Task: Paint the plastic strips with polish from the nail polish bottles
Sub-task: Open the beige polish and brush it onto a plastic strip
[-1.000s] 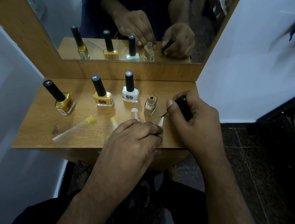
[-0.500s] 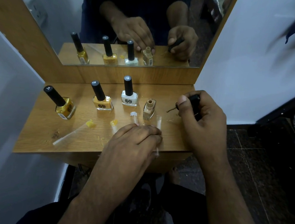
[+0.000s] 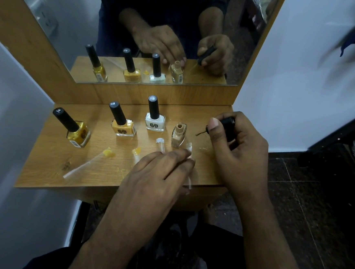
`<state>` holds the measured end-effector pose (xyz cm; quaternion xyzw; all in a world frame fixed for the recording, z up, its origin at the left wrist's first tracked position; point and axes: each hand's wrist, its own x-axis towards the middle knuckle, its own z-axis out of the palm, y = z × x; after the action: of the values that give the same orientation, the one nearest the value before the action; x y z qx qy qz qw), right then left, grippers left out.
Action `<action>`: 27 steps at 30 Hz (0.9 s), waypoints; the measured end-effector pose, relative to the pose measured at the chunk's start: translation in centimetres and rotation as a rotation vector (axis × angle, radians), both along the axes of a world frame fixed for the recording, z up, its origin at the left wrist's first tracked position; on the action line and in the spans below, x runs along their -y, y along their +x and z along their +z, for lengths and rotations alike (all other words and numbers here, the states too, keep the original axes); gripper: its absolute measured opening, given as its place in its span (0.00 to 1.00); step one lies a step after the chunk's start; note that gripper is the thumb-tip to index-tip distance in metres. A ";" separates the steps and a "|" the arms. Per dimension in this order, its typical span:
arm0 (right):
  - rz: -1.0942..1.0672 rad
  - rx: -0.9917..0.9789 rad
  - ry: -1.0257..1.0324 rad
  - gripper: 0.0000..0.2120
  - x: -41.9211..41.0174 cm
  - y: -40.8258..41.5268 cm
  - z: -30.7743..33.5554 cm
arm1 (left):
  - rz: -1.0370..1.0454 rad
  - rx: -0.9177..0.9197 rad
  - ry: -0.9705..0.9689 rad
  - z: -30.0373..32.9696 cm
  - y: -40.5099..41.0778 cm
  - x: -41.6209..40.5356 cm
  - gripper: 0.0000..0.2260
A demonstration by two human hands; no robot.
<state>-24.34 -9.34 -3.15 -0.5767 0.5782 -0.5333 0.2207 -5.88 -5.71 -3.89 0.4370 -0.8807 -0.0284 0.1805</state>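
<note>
An uncapped beige polish bottle (image 3: 179, 135) stands on the wooden shelf (image 3: 48, 166). My right hand (image 3: 238, 151) grips its black brush cap (image 3: 226, 123), with the brush tip (image 3: 200, 133) in the air just right of the bottle's neck. My left hand (image 3: 158, 175) lies flat, its fingers pressing a clear plastic strip (image 3: 189, 169) onto the shelf in front of the bottle. Another clear strip (image 3: 160, 144) with a white tip, one with a yellow tip (image 3: 136, 152) and a long yellow-tipped strip (image 3: 87, 163) lie further left.
Three capped bottles stand in a row: dark yellow (image 3: 78, 133), orange-yellow (image 3: 123, 125) and white (image 3: 154, 119). A mirror (image 3: 158, 37) rises behind the shelf. White walls close in on both sides. Dark floor tiles (image 3: 305, 197) lie to the right.
My right hand has lifted the brush off the strip and drawn it back to the right, beside the open bottle. My left hand has stayed on the strip.
</note>
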 end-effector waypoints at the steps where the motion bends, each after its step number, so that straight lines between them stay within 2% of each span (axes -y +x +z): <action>1: 0.000 0.001 -0.004 0.09 0.0 0.0 0.0 | 0.005 0.002 -0.001 0.1 0.1 0.0 0.27; 6: -0.007 0.031 -0.047 0.08 0.1 0.8 0.1 | -0.010 -0.061 -0.056 0.8 0.8 0.1 0.28; 11: -0.050 0.153 -0.161 0.08 0.0 2.1 0.6 | 0.063 -0.253 -0.061 1.5 1.1 0.2 0.30; 17: -0.008 0.077 -0.182 0.09 -0.1 2.7 0.3 | 0.286 -0.590 -0.062 1.1 -0.9 -0.1 0.12; 20: 0.012 0.037 -0.175 0.09 0.0 2.7 0.1 | 0.345 -0.643 -0.009 1.2 -1.8 -0.1 0.16; 27: 0.046 -0.022 -0.181 0.09 0.1 2.7 0.0 | 0.416 -0.600 0.083 0.9 -2.4 1.2 0.24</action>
<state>-21.68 -9.43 -3.20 -0.6132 0.5165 -0.5718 0.1738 -8.25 -6.87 -2.94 0.5862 -0.6789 -0.1535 0.4147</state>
